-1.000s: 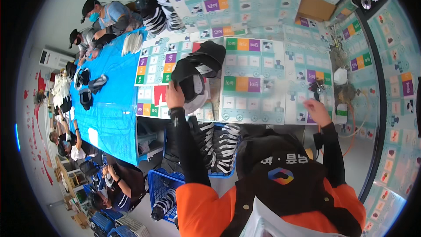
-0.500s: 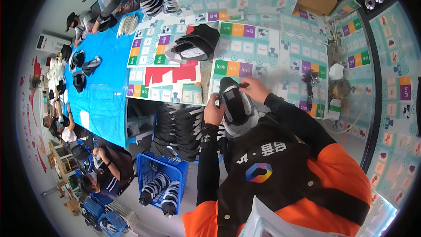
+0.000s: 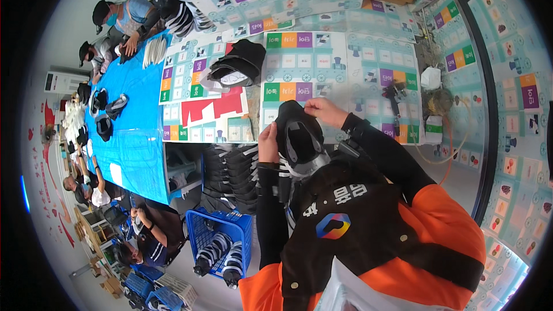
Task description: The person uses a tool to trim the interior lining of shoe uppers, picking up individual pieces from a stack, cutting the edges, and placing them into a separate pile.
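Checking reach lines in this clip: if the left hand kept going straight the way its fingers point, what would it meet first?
Probably the patterned table top; the left hand points up-picture beside the black shoe upper it holds. Depth is unclear.

Bright, even indoor light, strong fisheye bend

Daylight glares white at the lower right rim (probably a window), shadows stay soft, the desk (image 3: 322, 75) edges curve toward the black circular border, and the small far figures at the left look soft and smeared.

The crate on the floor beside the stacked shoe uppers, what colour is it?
Blue crate, seen best in the head view.
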The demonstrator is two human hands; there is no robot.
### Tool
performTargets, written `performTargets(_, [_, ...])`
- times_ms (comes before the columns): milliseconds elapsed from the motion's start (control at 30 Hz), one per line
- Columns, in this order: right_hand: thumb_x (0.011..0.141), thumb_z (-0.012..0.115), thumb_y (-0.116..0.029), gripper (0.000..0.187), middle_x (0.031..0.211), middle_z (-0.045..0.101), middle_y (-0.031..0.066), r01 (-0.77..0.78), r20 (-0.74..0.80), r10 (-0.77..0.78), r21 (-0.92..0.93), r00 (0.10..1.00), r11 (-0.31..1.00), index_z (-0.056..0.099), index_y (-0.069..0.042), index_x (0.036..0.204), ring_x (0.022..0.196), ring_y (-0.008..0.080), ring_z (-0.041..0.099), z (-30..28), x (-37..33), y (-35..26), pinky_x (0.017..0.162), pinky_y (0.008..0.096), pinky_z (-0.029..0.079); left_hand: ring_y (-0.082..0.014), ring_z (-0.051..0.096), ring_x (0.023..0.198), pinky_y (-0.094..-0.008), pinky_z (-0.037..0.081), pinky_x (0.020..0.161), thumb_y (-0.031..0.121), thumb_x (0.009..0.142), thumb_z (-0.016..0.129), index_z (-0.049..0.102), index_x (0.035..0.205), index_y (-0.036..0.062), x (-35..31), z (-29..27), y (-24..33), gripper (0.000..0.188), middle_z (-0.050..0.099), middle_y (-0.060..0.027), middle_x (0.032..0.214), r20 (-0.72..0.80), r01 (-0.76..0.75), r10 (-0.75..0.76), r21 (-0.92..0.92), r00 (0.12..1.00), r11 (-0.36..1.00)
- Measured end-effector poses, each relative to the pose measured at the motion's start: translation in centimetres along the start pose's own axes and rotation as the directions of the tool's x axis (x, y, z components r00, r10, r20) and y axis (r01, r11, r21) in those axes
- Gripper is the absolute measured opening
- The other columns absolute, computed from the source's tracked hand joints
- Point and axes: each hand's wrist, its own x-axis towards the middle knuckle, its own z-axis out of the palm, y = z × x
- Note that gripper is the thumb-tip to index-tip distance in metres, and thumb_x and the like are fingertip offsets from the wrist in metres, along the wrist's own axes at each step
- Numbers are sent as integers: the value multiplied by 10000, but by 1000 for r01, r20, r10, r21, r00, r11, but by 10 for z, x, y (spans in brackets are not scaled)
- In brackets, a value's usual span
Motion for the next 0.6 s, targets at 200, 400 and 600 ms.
performTargets(200, [929, 749, -211, 434, 1207, 593, 85, 246, -53, -249, -46, 967, 968, 587, -49, 1297, 1135, 195, 585, -17, -34, -46, 944, 317, 489, -218, 709, 1024, -321, 557, 898, 232, 1059, 559, 632, 1240, -83, 12, -2, 36, 371, 714, -144, 1166, 265, 283, -253, -82, 930, 956])
performTargets(400, [763, 576, 100, 649, 1461, 526, 139, 280, -207, -532, -666, 821, 692, 601, -140, 1365, 1249, 373, 575, -18, -53, -94, 1013, 407, 514, -203, 610, 1208, -314, 472, 1024, 153, 1005, 654, 557, 1380, -63, -14, 65, 105, 443, 655, -153, 1310, 369, -292, 154, 355, 917, 888])
performTargets(600, [871, 562, 43, 499, 1309, 637, 204, 200, -586, -372, -337, 720, 920, 600, -90, 1351, 1156, 403, 625, -58, -50, -35, 954, 409, 531, -274, 396, 1446, -379, 358, 1144, 159, 938, 713, 240, 1605, 19, -28, -12, 105, 830, 369, -196, 1601, 383, -287, 133, 380, 914, 879])
